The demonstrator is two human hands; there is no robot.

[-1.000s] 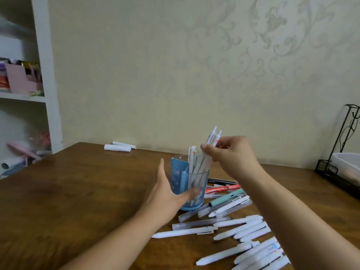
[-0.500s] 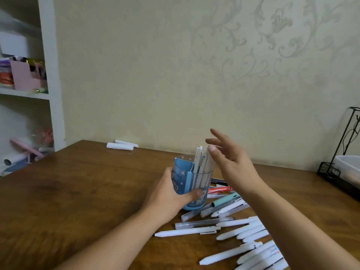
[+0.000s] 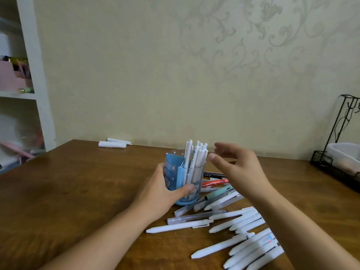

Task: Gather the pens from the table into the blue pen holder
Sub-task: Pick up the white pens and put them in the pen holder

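From the head camera, the left hand (image 3: 159,193) wraps the blue pen holder (image 3: 183,182), likely to keep it from tipping as pens go in. A bunch of white pens (image 3: 195,158) stands upright inside it. The right hand (image 3: 239,168) hovers just beside them, fingers spread loose and holding nothing. Many loose pens (image 3: 239,223) lie scattered on the table (image 3: 78,191), near the holder's right side, within easy reach.

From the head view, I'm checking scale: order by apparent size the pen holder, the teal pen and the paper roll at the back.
1. pen holder
2. teal pen
3. paper roll, though farther away, so unsure.
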